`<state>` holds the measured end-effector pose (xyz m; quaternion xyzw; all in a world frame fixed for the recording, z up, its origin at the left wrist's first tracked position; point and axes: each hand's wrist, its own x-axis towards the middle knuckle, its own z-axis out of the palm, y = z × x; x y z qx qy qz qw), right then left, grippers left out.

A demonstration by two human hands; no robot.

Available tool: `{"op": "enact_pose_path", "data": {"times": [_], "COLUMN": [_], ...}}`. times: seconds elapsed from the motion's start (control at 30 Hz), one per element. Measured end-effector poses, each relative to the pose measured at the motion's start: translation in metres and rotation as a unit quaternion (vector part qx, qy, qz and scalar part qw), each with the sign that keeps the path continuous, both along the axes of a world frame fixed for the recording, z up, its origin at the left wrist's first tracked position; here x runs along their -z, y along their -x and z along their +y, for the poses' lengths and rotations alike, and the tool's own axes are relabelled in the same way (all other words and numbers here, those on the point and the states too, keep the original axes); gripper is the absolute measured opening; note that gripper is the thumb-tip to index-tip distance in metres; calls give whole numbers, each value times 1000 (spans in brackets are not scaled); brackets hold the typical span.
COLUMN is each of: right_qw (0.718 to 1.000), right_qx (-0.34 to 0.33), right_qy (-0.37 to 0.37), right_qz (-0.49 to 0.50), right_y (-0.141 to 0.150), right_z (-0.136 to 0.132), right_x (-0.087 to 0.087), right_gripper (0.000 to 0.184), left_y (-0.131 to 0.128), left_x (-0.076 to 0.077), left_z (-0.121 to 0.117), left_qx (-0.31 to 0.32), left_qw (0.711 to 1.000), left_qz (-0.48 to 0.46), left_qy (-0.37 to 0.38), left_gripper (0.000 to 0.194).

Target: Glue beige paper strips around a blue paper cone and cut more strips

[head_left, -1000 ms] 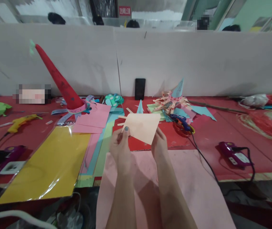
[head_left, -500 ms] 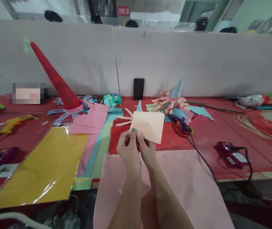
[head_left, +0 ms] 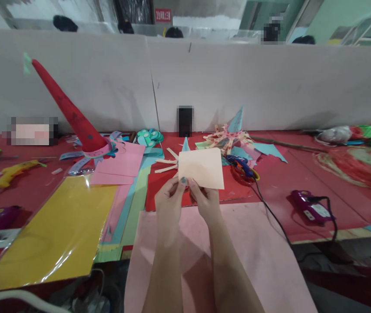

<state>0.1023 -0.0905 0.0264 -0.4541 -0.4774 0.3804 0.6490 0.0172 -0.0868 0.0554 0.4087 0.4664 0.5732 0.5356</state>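
Note:
A small cream-coloured sheet of paper (head_left: 201, 167) is held up above the table between my two hands. My left hand (head_left: 169, 195) pinches its lower left corner, the thumb with a dark nail lying on the front. Close beside it, my right hand (head_left: 207, 202) grips the lower edge, with its fingers tucked behind the paper. Behind the sheet, cream paper strips (head_left: 166, 161) and a light blue paper point (head_left: 185, 143) stick out; the rest of them is hidden. Red sheets (head_left: 159, 189) lie under the hands, and a large pink sheet (head_left: 250, 243) is nearer to me.
Yellow sheets in clear film (head_left: 58, 234) and pink paper (head_left: 120, 165) lie left, near a red cone (head_left: 71, 111). A yellow glue gun (head_left: 16, 171) is far left. A blue glue gun (head_left: 242, 165) and a purple power box (head_left: 312, 206) with cable lie right. A white partition (head_left: 107, 78) stands behind.
The sheet has turned to lie more level, its right side slightly raised. My right hand has shifted a little right, away from the left one. The whole view has moved slightly.

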Motion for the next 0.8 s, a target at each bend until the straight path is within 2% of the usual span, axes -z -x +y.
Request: {"op": "enact_pose_path", "data": {"times": [0.1,0.17,0.27,0.33,0.47,0.63,0.7,0.8], "right_qw": [999,999,999,998,988,985,979,975], "right_qx": [-32,-29,9,57,110,71,74,76], "right_qy": [10,19,23,16,33,80,92,73], "right_qz": [-4,-21,-38,-5,103,138,164,198], "right_y": [0,0,4,7,15,17,18,20], "right_z": [-2,-3,-3,-2,-1,1,3,5], "right_x": [-3,-5,-6,-4,-2,2,3,2], "right_gripper": [31,31,31,28,37,40,39,42], "left_y": [2,0,-3,-5,-6,-7,-9,-13], "left_x": [-4,-4,-1,0,2,5,5,5], "left_z": [-2,-3,-5,-6,-5,-1,0,0], "left_qx": [-23,-49,-89,-101,-82,-40,-32,-40], "left_qw": [999,997,990,986,989,992,993,994], "left_qz": [31,57,101,118,117,118,115,97], "left_qy": [6,-8,-47,-61,-45,-16,-18,-9], "left_gripper": [28,28,28,28,26,23,23,25]}}
